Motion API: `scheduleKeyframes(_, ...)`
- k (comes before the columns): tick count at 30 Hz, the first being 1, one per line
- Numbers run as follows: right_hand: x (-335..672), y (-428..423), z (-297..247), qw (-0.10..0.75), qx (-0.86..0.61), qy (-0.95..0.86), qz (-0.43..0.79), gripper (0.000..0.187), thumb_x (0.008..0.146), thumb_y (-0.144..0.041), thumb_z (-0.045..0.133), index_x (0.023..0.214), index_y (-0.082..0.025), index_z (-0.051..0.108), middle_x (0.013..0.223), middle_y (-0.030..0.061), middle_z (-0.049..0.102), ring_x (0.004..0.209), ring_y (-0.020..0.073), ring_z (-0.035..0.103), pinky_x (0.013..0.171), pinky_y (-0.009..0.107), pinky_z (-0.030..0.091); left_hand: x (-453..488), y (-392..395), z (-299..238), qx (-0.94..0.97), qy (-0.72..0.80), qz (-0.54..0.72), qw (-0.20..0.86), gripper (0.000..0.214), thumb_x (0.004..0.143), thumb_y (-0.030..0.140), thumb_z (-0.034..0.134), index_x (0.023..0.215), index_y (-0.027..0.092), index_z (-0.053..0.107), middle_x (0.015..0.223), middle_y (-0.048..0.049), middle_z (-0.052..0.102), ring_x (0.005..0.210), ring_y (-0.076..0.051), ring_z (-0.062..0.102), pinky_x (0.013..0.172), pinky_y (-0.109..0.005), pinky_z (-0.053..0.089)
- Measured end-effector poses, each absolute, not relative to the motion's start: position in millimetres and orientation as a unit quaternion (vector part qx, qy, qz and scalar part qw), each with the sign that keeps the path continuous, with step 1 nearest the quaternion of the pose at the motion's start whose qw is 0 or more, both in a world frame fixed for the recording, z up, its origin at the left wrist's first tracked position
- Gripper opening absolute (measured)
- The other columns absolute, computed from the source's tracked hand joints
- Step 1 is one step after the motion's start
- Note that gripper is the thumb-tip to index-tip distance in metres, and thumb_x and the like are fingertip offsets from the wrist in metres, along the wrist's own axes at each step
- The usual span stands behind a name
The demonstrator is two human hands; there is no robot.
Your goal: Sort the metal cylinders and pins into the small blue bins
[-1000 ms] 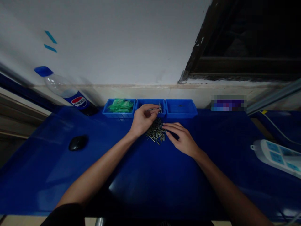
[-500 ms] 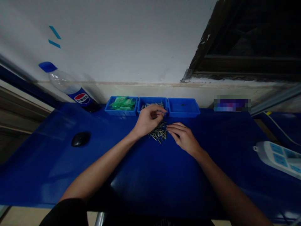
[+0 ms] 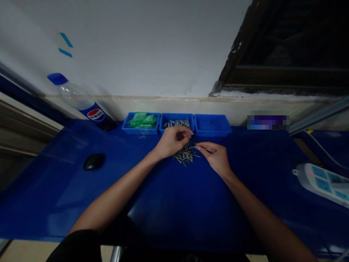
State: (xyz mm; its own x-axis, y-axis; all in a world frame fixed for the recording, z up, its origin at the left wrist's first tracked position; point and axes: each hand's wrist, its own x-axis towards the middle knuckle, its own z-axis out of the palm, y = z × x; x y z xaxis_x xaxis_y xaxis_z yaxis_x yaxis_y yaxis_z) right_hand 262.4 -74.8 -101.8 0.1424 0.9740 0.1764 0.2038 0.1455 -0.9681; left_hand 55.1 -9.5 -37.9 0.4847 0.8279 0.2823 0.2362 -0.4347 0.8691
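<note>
A pile of thin metal pins and small grey cylinders (image 3: 183, 157) lies on the blue table, between and below my hands. My left hand (image 3: 172, 141) hovers over the pile's upper left side, thumb and fingers curled into a pinch; whatever is between the tips is too small to name. At the pile's right edge, my right hand (image 3: 216, 155) pinches what looks like a thin metal pin between thumb and forefinger. Just behind my left hand, the middle blue bin (image 3: 162, 127) holds several grey metal cylinders.
To the left is a blue bin (image 3: 125, 127) of green plastic packets; to the right, another blue bin (image 3: 227, 125) with a small dark piece inside. A cola bottle (image 3: 94, 111), a black mouse (image 3: 94, 161) and a white power strip (image 3: 313, 178) stand farther out. A wall rises behind.
My left hand has shifted slightly down, uncovering more of the middle bin. My right hand's fingers have drawn into a tighter pinch, moving slightly right from the pile.
</note>
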Motion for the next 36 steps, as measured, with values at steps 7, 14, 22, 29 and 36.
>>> scheduleKeyframes(7, 264, -72, -94, 0.555, -0.533, -0.491, 0.408, 0.021, 0.076, -0.039, 0.089, 0.087, -0.022, 0.083, 0.087, 0.0068, 0.085, 0.081, 0.0268, 0.082, 0.083, 0.043, 0.069, 56, -11, -49, 0.823, 0.314, 0.294, 0.37, 0.017, 0.09, 0.021, 0.067, 0.1, 0.019, 0.081, 0.091, -0.0064, 0.082, 0.079, -0.02, 0.077, 0.075, -0.034, 0.061)
scheduleKeyframes(14, 262, -73, -89, 0.559, -0.53, -0.476, 0.425, 0.024, 0.072, -0.038, 0.091, 0.09, -0.023, 0.083, 0.093, 0.0068, 0.085, 0.086, 0.0265, 0.082, 0.088, 0.044, 0.067, 56, -10, -49, 0.812, 0.311, 0.292, 0.398, 0.017, 0.091, 0.025, 0.068, 0.102, 0.019, 0.079, 0.084, -0.0053, 0.079, 0.073, -0.018, 0.074, 0.069, -0.031, 0.059)
scheduleKeyframes(22, 260, -75, -87, 0.563, -0.524, -0.473, 0.43, 0.023, 0.071, -0.037, 0.092, 0.085, -0.022, 0.082, 0.089, 0.006, 0.085, 0.084, 0.0257, 0.082, 0.086, 0.041, 0.067, 56, -8, -50, 0.745, 0.314, 0.292, 0.511, 0.024, 0.081, 0.02, 0.075, 0.104, 0.014, 0.075, 0.083, -0.0048, 0.077, 0.074, -0.015, 0.073, 0.074, -0.028, 0.059)
scheduleKeyframes(29, 259, -74, -85, 0.586, -0.521, -0.479, 0.394, 0.017, 0.074, -0.035, 0.091, 0.084, -0.024, 0.083, 0.09, 0.0058, 0.085, 0.085, 0.0255, 0.082, 0.09, 0.042, 0.066, 56, -9, -45, 0.749, 0.34, 0.308, 0.478, 0.018, 0.085, 0.023, 0.073, 0.1, 0.013, 0.078, 0.084, -0.006, 0.076, 0.077, -0.015, 0.071, 0.077, -0.03, 0.058)
scheduleKeyframes(36, 265, -73, -81, 0.584, -0.527, -0.471, 0.4, 0.017, 0.073, -0.034, 0.091, 0.084, -0.024, 0.084, 0.089, 0.0057, 0.085, 0.084, 0.0254, 0.082, 0.089, 0.042, 0.065, 57, -8, -45, 0.756, 0.337, 0.326, 0.456, 0.018, 0.091, 0.025, 0.068, 0.101, 0.013, 0.077, 0.09, -0.0076, 0.077, 0.08, -0.016, 0.069, 0.077, -0.031, 0.056)
